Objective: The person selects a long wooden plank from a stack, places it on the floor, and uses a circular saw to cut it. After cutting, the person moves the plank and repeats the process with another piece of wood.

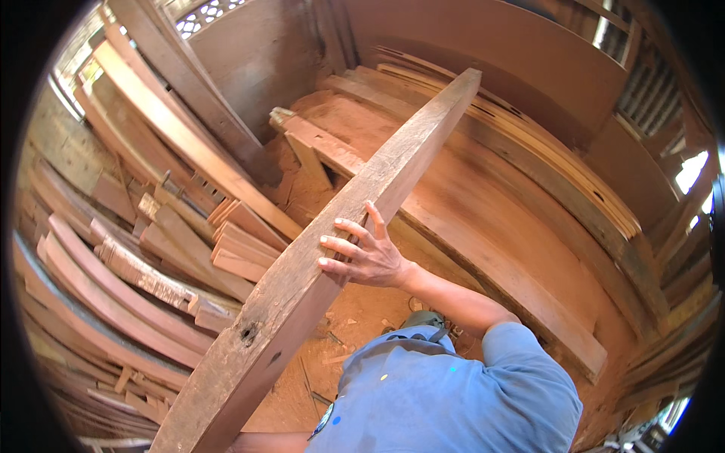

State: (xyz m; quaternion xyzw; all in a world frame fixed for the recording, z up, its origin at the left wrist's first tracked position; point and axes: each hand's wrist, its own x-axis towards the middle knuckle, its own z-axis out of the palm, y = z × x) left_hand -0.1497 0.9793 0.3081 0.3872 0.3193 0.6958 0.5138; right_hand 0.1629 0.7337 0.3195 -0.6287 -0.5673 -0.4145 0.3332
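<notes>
A long, thick wooden beam [302, 264] runs slantwise from the lower left to the upper middle, its rough brown top face marked by a dark knot hole. My right hand [374, 257] grips the beam near its middle, fingers spread across the top face and the palm against the right side. From the lower edge my left forearm [268, 442] reaches to the near end of the beam. The beam hides my left hand, so its fingers do not show. The beam's far end overlaps the low wooden bench [483, 264] in view; whether it touches cannot be told.
Stacked boards [136, 302] crowd the left side, with tall planks [181, 121] leaning behind them. Long, pale slotted timbers [544, 151] lie along the back wall. Reddish sawdust covers the floor [302, 385]. More timber is piled at the far right.
</notes>
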